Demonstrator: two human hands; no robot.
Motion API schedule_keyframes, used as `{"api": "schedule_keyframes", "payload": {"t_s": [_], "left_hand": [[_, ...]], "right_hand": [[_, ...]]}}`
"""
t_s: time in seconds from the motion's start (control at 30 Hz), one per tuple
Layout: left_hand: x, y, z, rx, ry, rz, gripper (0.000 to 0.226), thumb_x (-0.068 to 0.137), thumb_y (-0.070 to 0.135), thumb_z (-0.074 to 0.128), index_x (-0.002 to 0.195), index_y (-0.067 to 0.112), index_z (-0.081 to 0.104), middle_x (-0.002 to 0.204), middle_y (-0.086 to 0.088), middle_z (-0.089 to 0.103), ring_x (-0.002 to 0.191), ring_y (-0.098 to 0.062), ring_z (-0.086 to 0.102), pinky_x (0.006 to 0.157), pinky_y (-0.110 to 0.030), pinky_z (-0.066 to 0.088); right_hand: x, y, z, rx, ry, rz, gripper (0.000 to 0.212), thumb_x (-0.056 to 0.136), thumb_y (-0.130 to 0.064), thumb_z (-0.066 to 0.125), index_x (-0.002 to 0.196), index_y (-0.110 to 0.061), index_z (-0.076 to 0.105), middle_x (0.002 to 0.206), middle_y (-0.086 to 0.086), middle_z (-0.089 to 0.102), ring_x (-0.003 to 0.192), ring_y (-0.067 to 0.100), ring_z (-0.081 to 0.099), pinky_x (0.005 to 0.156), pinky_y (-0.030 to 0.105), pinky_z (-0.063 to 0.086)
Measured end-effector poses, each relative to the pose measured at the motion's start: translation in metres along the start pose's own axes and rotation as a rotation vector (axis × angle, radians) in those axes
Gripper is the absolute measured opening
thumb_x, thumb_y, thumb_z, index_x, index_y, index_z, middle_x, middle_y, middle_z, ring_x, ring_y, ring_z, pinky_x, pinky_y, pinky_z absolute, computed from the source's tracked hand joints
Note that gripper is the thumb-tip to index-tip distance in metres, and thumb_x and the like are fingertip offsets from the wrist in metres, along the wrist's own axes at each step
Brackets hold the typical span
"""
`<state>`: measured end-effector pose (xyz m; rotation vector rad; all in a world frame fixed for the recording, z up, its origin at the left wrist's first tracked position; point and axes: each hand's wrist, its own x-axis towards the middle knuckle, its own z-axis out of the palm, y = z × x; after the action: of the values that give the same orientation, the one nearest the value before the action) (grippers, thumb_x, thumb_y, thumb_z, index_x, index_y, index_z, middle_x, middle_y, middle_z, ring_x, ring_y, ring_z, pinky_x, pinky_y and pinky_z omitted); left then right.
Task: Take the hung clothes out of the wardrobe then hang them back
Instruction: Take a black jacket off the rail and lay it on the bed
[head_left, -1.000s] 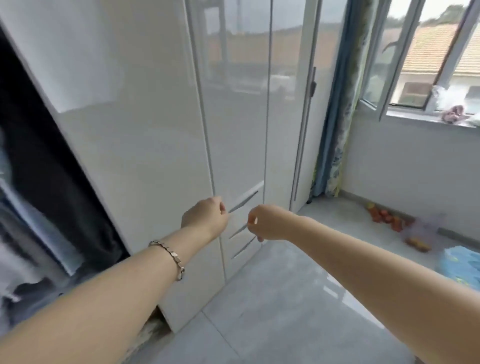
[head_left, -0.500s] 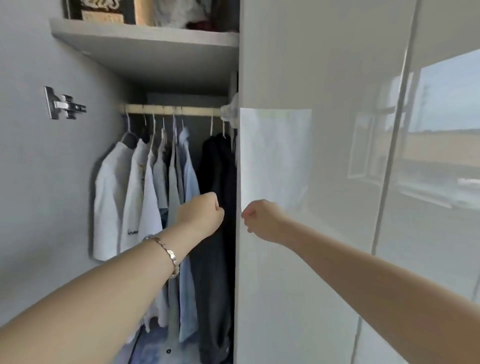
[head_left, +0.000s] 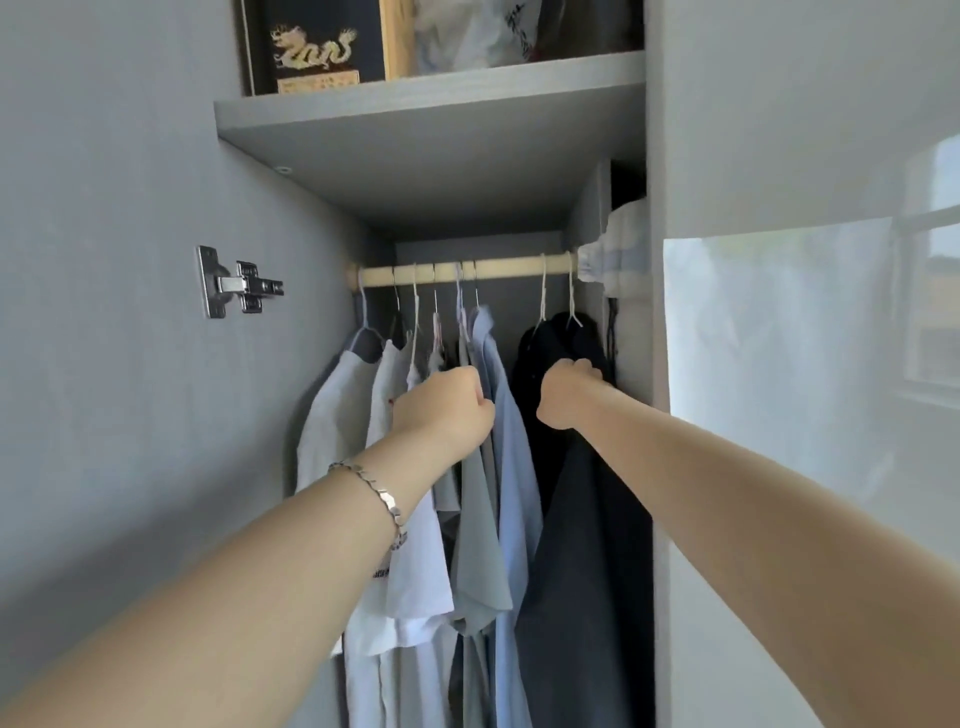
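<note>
Hanging from the wooden rail (head_left: 457, 273) under the grey shelf (head_left: 431, 130), the pale shirts (head_left: 415, 519) sit toward its left end and a dark garment (head_left: 582, 545) toward its right. Below the rail, the left hand (head_left: 441, 405) is curled in a fist against the pale shirts. The right hand (head_left: 566, 392) is fisted at the dark garment's shoulder; whether either actually grips cloth, I cannot tell.

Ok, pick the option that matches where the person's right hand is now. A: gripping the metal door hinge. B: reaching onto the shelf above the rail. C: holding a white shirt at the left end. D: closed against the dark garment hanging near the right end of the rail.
D: the right hand is a closed fist against the dark garment hanging near the right end of the rail.
</note>
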<state>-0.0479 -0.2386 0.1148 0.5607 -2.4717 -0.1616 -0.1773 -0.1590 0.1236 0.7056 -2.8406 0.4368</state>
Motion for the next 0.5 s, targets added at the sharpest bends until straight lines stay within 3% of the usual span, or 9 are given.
{"api": "schedule_keyframes", "payload": {"t_s": [0.07,0.13,0.17,0.23,0.27,0.33,0.4,0.5], "left_hand": [[0.024,-0.012,0.004,-0.009,0.028,0.025,0.018,0.094,0.02,0.037,0.085,0.016,0.052,0.08,-0.001,0.056,0.08,-0.024,0.057,0.064,-0.031,0.041],[0.042,-0.022,0.009,-0.028,0.073,0.042,0.029,0.097,0.023,0.031,0.071,0.018,0.041,0.069,0.001,0.048,0.072,-0.022,0.05,0.059,-0.029,0.032],[0.05,-0.025,0.012,-0.046,0.09,0.047,0.033,0.098,0.025,0.027,0.069,0.017,0.04,0.068,0.001,0.046,0.07,-0.022,0.048,0.059,-0.03,0.031],[0.063,-0.029,0.02,-0.116,0.097,0.048,0.037,0.1,0.029,0.024,0.076,0.012,0.046,0.077,-0.008,0.053,0.073,-0.025,0.052,0.064,-0.033,0.038],[0.069,-0.031,0.024,-0.146,0.093,0.051,0.037,0.1,0.03,0.023,0.077,0.012,0.045,0.085,-0.013,0.057,0.077,-0.028,0.054,0.07,-0.036,0.041],[0.079,-0.033,0.028,-0.157,0.085,0.07,0.035,0.101,0.031,0.023,0.073,0.017,0.039,0.093,-0.014,0.059,0.076,-0.026,0.052,0.071,-0.034,0.041],[0.09,-0.036,0.029,-0.151,0.093,0.088,0.031,0.101,0.03,0.024,0.077,0.016,0.039,0.086,-0.008,0.056,0.075,-0.022,0.048,0.067,-0.03,0.038],[0.1,-0.035,0.026,-0.167,0.111,0.102,0.029,0.1,0.027,0.026,0.078,0.015,0.04,0.08,-0.005,0.052,0.074,-0.023,0.05,0.065,-0.03,0.038]], "right_hand": [[0.029,-0.007,-0.001,0.148,0.011,0.051,0.02,0.089,-0.011,0.048,0.103,0.002,0.053,0.089,0.012,0.049,0.093,0.027,0.052,0.077,0.033,0.049],[0.053,-0.012,-0.003,0.3,0.026,0.132,0.016,0.092,-0.01,0.047,0.078,-0.002,0.051,0.072,0.008,0.044,0.08,0.024,0.054,0.062,0.029,0.044],[0.062,-0.013,-0.003,0.374,0.002,0.171,0.015,0.094,-0.012,0.047,0.085,-0.001,0.053,0.075,0.009,0.049,0.084,0.025,0.058,0.059,0.029,0.045],[0.078,-0.015,0.002,0.544,-0.03,0.208,0.03,0.096,-0.019,0.05,0.116,0.004,0.052,0.095,0.012,0.059,0.102,0.027,0.059,0.074,0.033,0.049],[0.083,-0.016,0.005,0.604,-0.017,0.2,0.039,0.095,-0.023,0.052,0.123,0.005,0.048,0.097,0.012,0.059,0.1,0.027,0.059,0.079,0.033,0.048],[0.087,-0.019,0.01,0.617,0.068,0.149,0.049,0.094,-0.03,0.054,0.126,0.007,0.047,0.095,0.013,0.059,0.092,0.028,0.058,0.079,0.032,0.045],[0.09,-0.025,0.01,0.653,0.143,0.098,0.049,0.092,-0.03,0.056,0.126,0.005,0.049,0.111,0.017,0.06,0.106,0.032,0.057,0.084,0.03,0.045],[0.088,-0.037,-0.003,0.675,0.201,0.044,0.036,0.09,-0.032,0.059,0.109,-0.001,0.058,0.099,0.015,0.059,0.101,0.03,0.06,0.073,0.029,0.044]]}}
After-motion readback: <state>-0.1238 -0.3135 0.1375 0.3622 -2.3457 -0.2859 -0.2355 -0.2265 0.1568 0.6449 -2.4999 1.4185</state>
